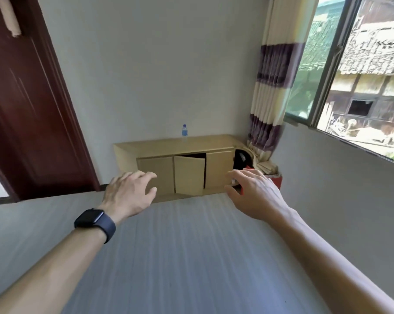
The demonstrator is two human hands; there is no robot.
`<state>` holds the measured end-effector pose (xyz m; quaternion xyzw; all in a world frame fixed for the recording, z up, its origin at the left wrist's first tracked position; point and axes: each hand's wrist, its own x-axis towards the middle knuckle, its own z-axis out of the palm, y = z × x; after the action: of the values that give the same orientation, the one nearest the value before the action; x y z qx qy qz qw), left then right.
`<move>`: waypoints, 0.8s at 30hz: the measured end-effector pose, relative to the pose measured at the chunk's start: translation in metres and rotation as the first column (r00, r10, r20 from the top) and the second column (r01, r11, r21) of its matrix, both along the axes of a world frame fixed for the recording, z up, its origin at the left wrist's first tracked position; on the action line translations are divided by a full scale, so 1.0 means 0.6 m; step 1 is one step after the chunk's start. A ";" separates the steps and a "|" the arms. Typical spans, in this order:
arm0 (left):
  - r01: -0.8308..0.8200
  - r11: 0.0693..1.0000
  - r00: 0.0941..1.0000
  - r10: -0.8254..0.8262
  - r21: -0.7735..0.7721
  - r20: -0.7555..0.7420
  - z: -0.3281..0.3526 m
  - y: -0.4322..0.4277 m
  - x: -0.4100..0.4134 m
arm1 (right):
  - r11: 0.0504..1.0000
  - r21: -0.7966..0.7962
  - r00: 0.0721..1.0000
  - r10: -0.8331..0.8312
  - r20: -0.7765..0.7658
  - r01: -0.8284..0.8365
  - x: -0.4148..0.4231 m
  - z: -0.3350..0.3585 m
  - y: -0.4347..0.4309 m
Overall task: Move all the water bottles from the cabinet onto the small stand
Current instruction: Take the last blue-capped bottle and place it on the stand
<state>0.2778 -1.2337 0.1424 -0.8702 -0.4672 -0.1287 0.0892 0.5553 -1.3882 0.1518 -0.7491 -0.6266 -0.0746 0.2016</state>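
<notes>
While both hands are hovering in the air well short of the cabinet (156,175), nothing is being held. The left hand (130,191), with a dark watch (94,219) on its wrist, is showing fingers spread and loosely curled. The right hand (248,191) is looking much the same, spread and empty.

One water bottle (184,132) is standing upright on the cabinet top, towards the back near the wall (169,75), roughly above the middle door (188,175). That door is hanging ajar and showing only a dark gap, so I cannot tell whether more bottles are waiting inside. Overlooking them is, in my judgement, the likeliest way of leaving the task half done.

The bottle is looking tall and narrow, so a hasty swipe from the side is risking tipping it against the wall or rolling it off the top. The ajar door is also sitting right under the path to it. A knee or forearm catching its edge could be jolting the cabinet, and the bottle with it.

Finding the stand is the other worry. A low red thing (276,181) is sitting just beside the cabinet's right end, partly hidden behind the right hand. A black object (241,158) is sitting on or behind it, and the striped curtain (266,109) is bunching against it. If that is the stand, free room is looking scarce, and a bottle set near its rim is likely to be toppling.
</notes>
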 end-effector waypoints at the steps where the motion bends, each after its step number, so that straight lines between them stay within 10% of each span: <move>1: -0.003 1.000 1.000 0.003 -0.009 -0.001 -0.008 0.023 0.014 | 1.000 -0.002 1.000 0.007 -0.005 -0.007 0.013 -0.004 0.028; 24: 0.026 0.990 0.997 -0.035 -0.135 -0.065 -0.056 0.899 0.304 | 0.996 -0.030 0.995 -0.080 -0.060 0.078 0.296 -0.061 0.855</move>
<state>0.4601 -0.6942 0.1090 -0.8851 -0.4582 -0.0688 0.0442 0.7330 -0.8749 0.1149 -0.7780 -0.5909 -0.0511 0.2073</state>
